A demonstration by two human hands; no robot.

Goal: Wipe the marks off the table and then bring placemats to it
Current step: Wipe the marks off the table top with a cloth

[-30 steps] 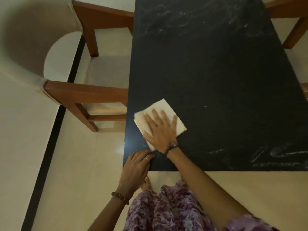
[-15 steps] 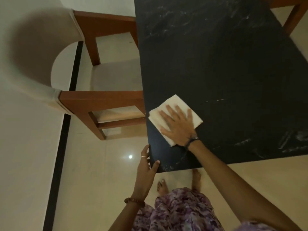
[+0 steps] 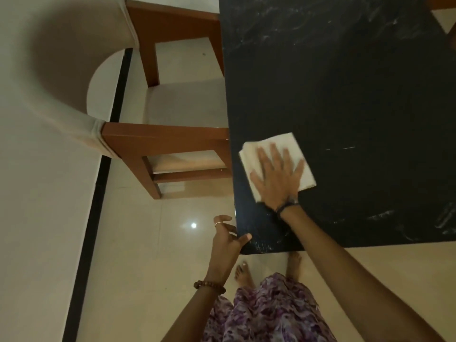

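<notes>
A black table fills the upper right of the head view. My right hand lies flat with spread fingers on a folded white cloth, pressing it onto the tabletop near the left edge. My left hand holds the table's near left corner, thumb on top and fingers beside the edge. Whitish smears show at the far end, and more smears near the front right edge. Two thin white scratches lie right of the cloth. No placemats are in view.
A wooden chair with a beige seat and curved beige back stands against the table's left side. Another wooden chair's leg shows at the top right. The floor is glossy cream tile with a black strip on the left. My bare feet stand by the corner.
My right hand has slid the cloth a little to the right and away along the table's left side. My left hand moved from resting on the front edge to holding the corner.
</notes>
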